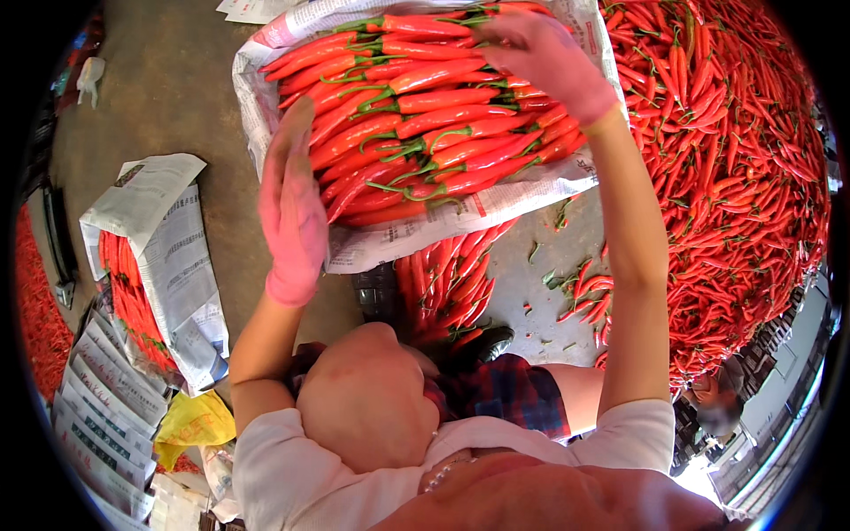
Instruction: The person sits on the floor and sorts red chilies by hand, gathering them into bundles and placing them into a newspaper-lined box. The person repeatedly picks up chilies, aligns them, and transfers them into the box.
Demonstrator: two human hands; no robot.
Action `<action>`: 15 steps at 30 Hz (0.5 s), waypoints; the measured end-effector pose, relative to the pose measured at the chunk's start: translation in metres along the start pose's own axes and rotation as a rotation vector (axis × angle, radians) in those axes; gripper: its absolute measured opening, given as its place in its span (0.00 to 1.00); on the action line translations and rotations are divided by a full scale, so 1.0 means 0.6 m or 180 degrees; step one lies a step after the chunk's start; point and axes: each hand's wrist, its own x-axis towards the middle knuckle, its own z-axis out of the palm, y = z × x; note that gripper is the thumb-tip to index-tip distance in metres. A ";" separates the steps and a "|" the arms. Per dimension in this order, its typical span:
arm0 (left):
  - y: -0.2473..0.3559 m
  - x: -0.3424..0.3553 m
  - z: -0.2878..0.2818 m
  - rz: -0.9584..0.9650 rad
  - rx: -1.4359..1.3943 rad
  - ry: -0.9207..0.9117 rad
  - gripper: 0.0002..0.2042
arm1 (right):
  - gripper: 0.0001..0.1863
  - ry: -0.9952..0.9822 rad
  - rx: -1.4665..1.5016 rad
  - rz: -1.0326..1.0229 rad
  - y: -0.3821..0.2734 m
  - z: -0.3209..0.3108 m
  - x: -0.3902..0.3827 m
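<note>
A newspaper-lined box [372, 248] holds neat rows of red chillies with green stems [425, 124]. My left hand [292, 217], in a pink glove, lies along the box's left side, fingers stretched out beside the chillies. My right hand [553, 66], also gloved in pink, is over the top right of the rows, fingers apart and slightly curved, their tips touching or just above the chillies. Beneath the near edge of the box, more loose chillies [447, 283] lie in a bunch by my legs.
A large heap of chillies [708, 177] fills the right side. At left stand another newspaper-wrapped pack of chillies [168, 265], newspaper sheets [106, 398] and a yellow bag [190, 420]. More chillies [40, 301] show at the far left, and scattered stems [553, 283] on the floor.
</note>
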 end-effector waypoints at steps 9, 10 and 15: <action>-0.010 -0.041 0.048 -0.0071 0.1001 -0.0319 0.24 | 0.10 0.0334 0.0163 -0.0275 -0.043 0.064 -0.132; -0.006 -0.039 0.041 0.0034 0.1012 -0.0236 0.22 | 0.09 0.0363 0.0114 -0.0335 -0.048 0.064 -0.131; 0.012 -0.009 -0.004 0.0568 0.1727 -0.0127 0.18 | 0.07 0.0108 -0.0220 -0.0484 -0.056 0.063 -0.121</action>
